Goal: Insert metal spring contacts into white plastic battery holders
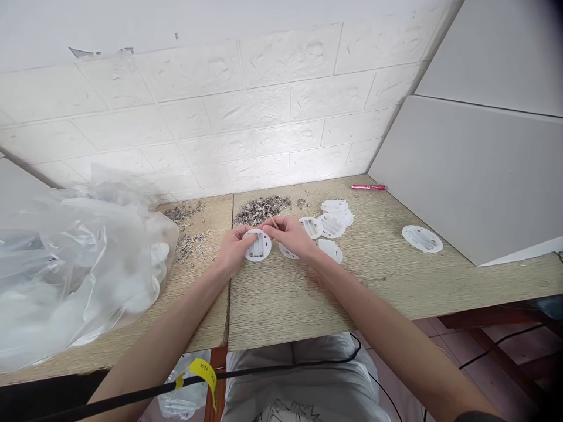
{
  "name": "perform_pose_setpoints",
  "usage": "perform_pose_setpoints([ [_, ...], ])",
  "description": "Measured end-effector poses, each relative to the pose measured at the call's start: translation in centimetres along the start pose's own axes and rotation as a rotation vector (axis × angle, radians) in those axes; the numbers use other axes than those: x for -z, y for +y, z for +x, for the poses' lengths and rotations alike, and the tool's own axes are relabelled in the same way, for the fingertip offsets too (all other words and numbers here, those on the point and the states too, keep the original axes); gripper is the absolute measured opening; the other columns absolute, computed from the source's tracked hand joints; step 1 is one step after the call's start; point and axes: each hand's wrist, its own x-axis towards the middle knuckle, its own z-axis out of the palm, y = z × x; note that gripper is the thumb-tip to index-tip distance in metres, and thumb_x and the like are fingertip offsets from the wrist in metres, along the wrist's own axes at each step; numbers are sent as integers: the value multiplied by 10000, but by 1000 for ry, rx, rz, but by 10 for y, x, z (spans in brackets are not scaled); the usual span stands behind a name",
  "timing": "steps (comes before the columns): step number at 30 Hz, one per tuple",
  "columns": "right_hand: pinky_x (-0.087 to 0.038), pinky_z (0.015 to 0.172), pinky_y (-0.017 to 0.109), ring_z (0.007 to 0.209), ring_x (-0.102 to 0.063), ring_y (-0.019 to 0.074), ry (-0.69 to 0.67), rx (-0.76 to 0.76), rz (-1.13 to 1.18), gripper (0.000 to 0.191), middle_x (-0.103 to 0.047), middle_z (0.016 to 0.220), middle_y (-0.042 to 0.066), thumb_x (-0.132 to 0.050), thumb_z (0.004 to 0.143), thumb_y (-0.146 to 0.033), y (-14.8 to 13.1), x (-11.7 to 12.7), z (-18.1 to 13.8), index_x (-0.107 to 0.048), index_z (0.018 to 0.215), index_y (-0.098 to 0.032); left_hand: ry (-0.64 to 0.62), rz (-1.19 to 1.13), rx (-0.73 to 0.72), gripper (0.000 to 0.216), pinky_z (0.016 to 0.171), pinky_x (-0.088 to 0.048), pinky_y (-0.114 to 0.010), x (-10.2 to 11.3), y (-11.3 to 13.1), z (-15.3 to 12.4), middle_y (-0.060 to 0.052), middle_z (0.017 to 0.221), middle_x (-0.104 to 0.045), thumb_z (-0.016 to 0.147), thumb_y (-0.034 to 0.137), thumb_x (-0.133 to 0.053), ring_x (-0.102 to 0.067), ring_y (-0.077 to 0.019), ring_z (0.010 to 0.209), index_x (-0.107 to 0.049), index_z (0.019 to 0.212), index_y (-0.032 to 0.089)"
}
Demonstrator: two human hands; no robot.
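Note:
My left hand [236, 249] is closed on the left edge of a white round plastic battery case [257, 253], its thumb lying over the face. The open slots of this case face up, with metal contacts at their ends. My right hand [291, 235] pinches a thin wooden stick [274, 221], its fingertips at the case's upper right edge. Just behind both hands lies a heap of small metal contact pieces [264, 206]. Partly under my right hand rests another round white case [288, 252]. More cases [333, 225] lie overlapping to its right.
A large clear plastic bag [88, 252] full of white parts takes up the left of the table [281, 310]. More metal pieces [189, 247] are scattered beside it. A red pen [368, 187] and a single case [422, 239] lie at right. A black cable [264, 371] crosses in front.

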Motion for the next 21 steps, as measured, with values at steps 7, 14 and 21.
perform_pose_setpoints([
  [7,-366,572,256,608,-474,110,-22,-9,-33,201,-571,675,-12,-650,710,-339,0,-1,-1,-665,803,-161,26,8,2,202,497,-375,-216,0,-2,-1,-12,614,-619,617,301,-744,-521,-104,533,-670,712,138],
  [14,-419,602,255,684,-527,122,23,-99,207,236,-609,771,9,-678,704,-347,4,-1,2,-649,866,-179,-97,-169,48,301,581,-479,-228,2,6,1,-66,826,-705,682,301,-740,-613,-134,667,-699,934,141],
  [21,-418,583,238,666,-509,104,146,-232,589,222,-591,774,13,-726,681,-316,3,1,5,-622,824,-182,-347,-354,1,399,866,-548,-356,3,17,-7,-119,1215,-626,795,350,-686,-614,-234,1066,-632,1144,163],
])
